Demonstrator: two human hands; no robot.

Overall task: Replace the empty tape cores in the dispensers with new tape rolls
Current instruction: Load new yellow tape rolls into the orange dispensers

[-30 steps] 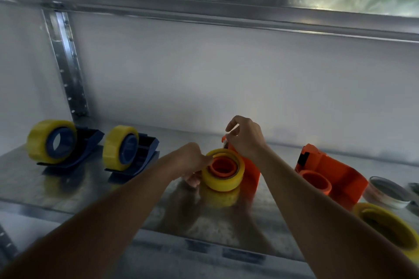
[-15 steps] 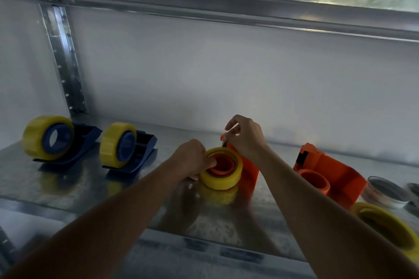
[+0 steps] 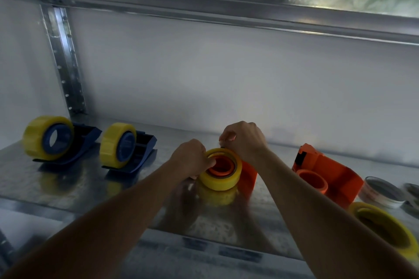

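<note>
Yellow tape roll [image 3: 219, 173] sits on the orange plastic dispenser [image 3: 248, 175]; left hand [image 3: 190, 159] grips its rim to steady it, right hand [image 3: 243, 140] pinches at the dispenser's top, presumably threading tape.

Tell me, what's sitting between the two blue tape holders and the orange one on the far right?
In the head view, between the blue dispensers and the far-right orange dispenser sits another orange dispenser with a yellow tape roll, plus both hands working on it.
</note>
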